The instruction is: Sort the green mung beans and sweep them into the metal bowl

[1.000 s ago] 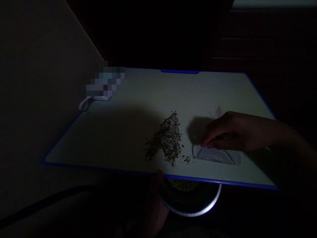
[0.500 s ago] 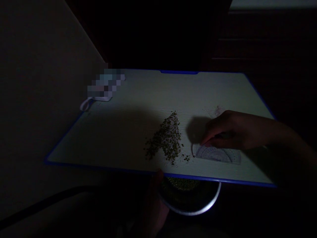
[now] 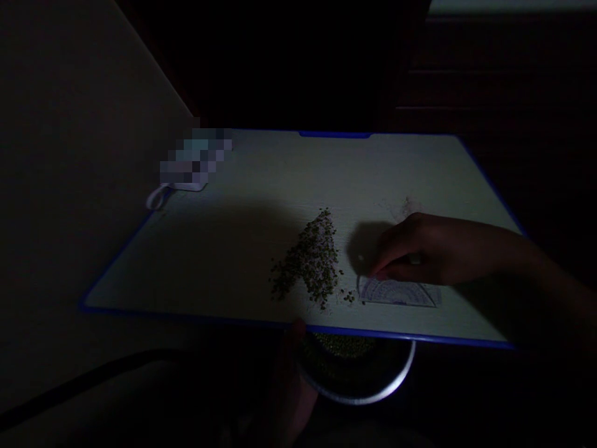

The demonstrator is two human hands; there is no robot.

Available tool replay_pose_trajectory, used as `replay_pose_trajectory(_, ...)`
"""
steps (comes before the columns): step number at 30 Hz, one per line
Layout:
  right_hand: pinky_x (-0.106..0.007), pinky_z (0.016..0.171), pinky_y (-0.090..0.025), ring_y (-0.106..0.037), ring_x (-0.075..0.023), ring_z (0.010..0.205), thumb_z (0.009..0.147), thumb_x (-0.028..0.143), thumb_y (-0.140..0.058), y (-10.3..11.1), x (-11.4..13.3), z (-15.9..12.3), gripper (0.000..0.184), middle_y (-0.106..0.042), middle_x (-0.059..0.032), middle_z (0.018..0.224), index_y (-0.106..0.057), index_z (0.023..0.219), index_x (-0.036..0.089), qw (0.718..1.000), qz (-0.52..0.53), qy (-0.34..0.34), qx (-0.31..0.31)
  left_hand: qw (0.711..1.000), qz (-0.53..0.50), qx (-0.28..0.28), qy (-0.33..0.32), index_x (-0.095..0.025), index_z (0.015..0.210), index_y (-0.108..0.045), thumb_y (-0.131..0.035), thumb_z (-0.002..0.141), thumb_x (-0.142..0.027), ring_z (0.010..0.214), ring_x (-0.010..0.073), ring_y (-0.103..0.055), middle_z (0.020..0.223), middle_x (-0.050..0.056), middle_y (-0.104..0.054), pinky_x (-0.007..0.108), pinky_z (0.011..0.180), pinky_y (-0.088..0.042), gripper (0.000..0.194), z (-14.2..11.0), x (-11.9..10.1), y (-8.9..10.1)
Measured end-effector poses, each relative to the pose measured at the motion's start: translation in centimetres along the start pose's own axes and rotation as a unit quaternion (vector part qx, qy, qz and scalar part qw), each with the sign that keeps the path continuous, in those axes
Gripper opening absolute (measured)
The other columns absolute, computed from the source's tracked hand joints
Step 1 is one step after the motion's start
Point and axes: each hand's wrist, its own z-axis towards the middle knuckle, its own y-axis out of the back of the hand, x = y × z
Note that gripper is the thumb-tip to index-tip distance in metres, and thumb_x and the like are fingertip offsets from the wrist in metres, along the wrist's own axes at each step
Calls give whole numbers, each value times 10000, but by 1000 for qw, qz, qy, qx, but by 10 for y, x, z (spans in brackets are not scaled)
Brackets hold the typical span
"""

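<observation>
Pinching clear protractor (image 3: pixel 396 294) in right hand (image 3: pixel 433 246), on board (image 3: pixel 396 162) beside bean pile (image 3: pixel 319 255); cannot tell grip of left hand (image 3: pixel 295 381) by bowl (image 3: pixel 385 394); maybe sweeping, calling next for low, gentle pushing.

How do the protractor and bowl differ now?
The protractor is flat and see-through; the bowl is hollow, shiny-rimmed. The right hand pinches the protractor on the board; the bowl is below the board's near edge, by the left hand. Both are partly hidden.
</observation>
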Motion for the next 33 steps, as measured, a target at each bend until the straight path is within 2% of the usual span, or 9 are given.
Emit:
replay_pose_trajectory(5,-235,770,-561,-791,-143,876,1005,198,-629,-7,1,3,222,-840,-74,1018,-812,1123,159,999,30,27,35,1000,-12,-16,10,-250,909,-853,-744,905,-380,1300,306,-695,935,45,-882,477,1270,-333,170,-2,-2,-1)
replay_pose_trajectory(10,-233,783,-564,-791,-144,889,998,191,-637,-7,1,3,214,-842,-69,1023,-815,1113,160,998,31,25,42,1000,-11,-16,19,-261,970,-851,-654,981,-332,1364,277,-651,946,27,-882,458,1283,-307,210,-2,-2,1)
replay_pose_trajectory(20,-231,743,-558,-775,-133,823,971,167,-657,-6,7,2,202,-841,-47,973,-827,1080,184,997,46,10,68,1000,-8,27,15,-264,935,-861,-763,903,-393,1295,309,-696,974,18,-882,457,1248,-369,164,-3,-1,0)
replay_pose_trajectory(26,-222,747,-547,-782,-133,820,975,170,-663,-9,9,4,193,-843,-48,966,-831,1070,181,998,34,18,46,1000,-2,14,-6,-259,880,-867,-839,824,-418,1226,315,-736,909,24,-881,462,1273,-319,171,0,0,0)
replay_pose_trajectory(29,-220,753,-548,-783,-131,831,977,167,-662,-11,11,5,193,-843,-46,977,-827,1075,186,999,32,20,38,999,8,31,4,-250,872,-868,-860,784,-447,1241,337,-728,933,35,-884,474,1271,-326,216,0,0,-1)
replay_pose_trajectory(33,-225,759,-553,-782,-132,840,984,187,-657,-13,8,5,189,-841,-47,986,-820,1078,183,999,32,22,38,1000,10,8,9,-254,886,-867,-837,791,-426,1242,342,-729,977,41,-886,492,1260,-348,198,1,1,-1)
